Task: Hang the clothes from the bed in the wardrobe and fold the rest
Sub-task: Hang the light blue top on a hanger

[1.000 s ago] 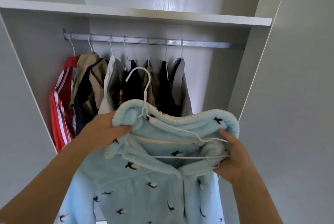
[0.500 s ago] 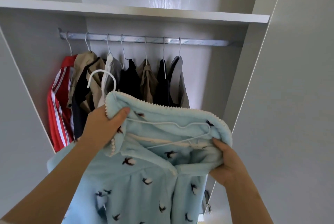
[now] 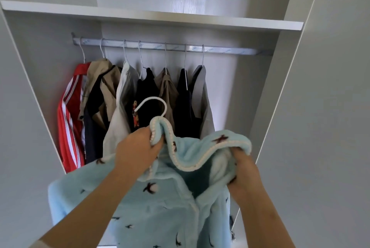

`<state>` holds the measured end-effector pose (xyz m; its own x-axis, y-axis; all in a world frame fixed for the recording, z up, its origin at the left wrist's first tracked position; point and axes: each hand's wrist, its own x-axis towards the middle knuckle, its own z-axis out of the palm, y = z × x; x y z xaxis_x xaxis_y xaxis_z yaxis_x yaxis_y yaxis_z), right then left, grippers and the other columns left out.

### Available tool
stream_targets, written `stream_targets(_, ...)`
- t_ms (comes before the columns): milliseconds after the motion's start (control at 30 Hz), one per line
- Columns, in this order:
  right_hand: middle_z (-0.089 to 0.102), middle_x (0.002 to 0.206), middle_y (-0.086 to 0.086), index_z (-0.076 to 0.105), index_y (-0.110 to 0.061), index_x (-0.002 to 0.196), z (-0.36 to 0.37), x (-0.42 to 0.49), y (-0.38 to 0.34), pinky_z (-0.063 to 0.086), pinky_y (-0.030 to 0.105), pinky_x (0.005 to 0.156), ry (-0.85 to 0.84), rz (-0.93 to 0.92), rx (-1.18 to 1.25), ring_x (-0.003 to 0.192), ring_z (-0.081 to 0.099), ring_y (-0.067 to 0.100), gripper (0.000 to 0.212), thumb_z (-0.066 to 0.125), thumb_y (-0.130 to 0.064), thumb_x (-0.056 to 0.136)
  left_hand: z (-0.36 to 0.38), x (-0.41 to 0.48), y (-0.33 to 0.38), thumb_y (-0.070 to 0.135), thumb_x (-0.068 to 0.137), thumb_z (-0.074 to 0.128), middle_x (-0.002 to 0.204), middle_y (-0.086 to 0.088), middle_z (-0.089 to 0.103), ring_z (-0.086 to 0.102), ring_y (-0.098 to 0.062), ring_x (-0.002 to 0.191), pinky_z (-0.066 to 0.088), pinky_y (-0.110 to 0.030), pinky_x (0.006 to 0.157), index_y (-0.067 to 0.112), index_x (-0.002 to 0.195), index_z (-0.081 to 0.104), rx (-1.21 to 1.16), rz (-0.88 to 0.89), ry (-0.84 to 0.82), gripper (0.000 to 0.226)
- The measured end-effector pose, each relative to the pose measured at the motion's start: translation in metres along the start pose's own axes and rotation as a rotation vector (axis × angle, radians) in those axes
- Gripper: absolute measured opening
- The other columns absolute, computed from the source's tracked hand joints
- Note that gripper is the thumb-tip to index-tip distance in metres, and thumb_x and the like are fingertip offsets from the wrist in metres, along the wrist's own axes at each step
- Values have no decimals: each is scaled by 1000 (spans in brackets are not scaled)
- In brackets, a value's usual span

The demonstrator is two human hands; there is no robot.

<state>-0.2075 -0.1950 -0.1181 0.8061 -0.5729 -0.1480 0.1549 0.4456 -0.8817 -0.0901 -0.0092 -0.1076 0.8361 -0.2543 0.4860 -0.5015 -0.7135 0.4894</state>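
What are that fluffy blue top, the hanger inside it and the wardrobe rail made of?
Blue top: looks like soft fleece or plush, with a matte fuzzy pile and thick rounded folds.
Hanger: only its thin, smooth white hook shows, probably coated wire or plastic; I cannot tell which.
Rail: seems to be metal, likely aluminium, silvery with a dull sheen.

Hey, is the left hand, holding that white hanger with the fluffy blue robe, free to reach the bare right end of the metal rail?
Probably yes. The left hand grips the light blue fleece robe just below the white hanger hook, and the silver metal rail is bare right of the last grey shirt, with nothing between.
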Motion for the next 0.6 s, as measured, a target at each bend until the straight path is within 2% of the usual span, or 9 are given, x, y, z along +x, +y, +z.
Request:
stream_targets(100,74,92,-4,73,-22,87,10,-14,1,52,27,80,-266,-78,-337,94,66,14,24,54,-8,90,-1,6,11,40,89,49,63,8,52,48,-7,59,31,-24,51,28,67,46,-154,-112,99,25)
stream_targets(167,73,95,-11,69,-27,98,6,-21,-6,50,17,73,-518,-17,-591,94,66,6,26,61,-6,86,-8,9,12,39,88,53,61,10,52,46,-2,58,29,-22,49,28,64,46,-241,-162,131,27)
stream_targets(233,72,103,-6,67,-22,108,-3,-22,-17,50,14,76,-653,65,-688,99,65,6,34,65,-1,81,-15,12,10,36,87,57,61,9,55,50,-4,61,34,-22,52,27,64,49,-327,-154,102,26)
stream_targets(267,73,102,-2,69,-19,105,-5,-23,-22,50,14,77,-635,59,-678,99,66,9,33,66,1,79,-18,12,9,34,87,59,62,8,56,52,-5,63,37,-23,55,27,64,50,-361,-141,79,26)
stream_targets(333,74,91,1,75,-17,83,-7,-21,-27,50,13,73,-433,-58,-560,93,67,15,22,62,0,77,-24,13,9,33,86,62,64,7,58,54,-7,66,40,-28,60,26,64,53,-397,-116,42,25)
stream_targets(400,70,83,-4,70,-23,70,-7,-16,-27,48,17,75,-168,-329,-518,90,61,18,29,60,3,79,-26,13,9,33,85,63,66,4,60,56,-8,67,44,-31,63,19,67,58,-413,-83,14,23)
stream_targets(467,57,96,-17,59,-41,83,-2,-12,-25,38,24,87,-61,-576,-788,100,50,16,33,71,-10,76,-26,11,12,33,84,64,68,5,63,59,-9,69,48,-34,67,18,71,61,-430,-41,-15,20)
stream_targets(500,47,104,-25,50,-51,93,1,-12,-23,31,26,94,-96,-627,-990,107,41,11,42,76,-24,72,-25,11,14,34,84,64,69,7,64,60,-9,71,49,-34,69,23,71,61,-433,-27,-24,18)
stream_targets(600,30,126,-27,33,-58,121,6,-8,-4,10,23,99,-185,-620,-1485,120,23,4,65,70,-52,68,-23,9,21,40,83,64,68,16,62,59,-4,73,50,-34,71,32,67,56,-436,-17,-17,19)
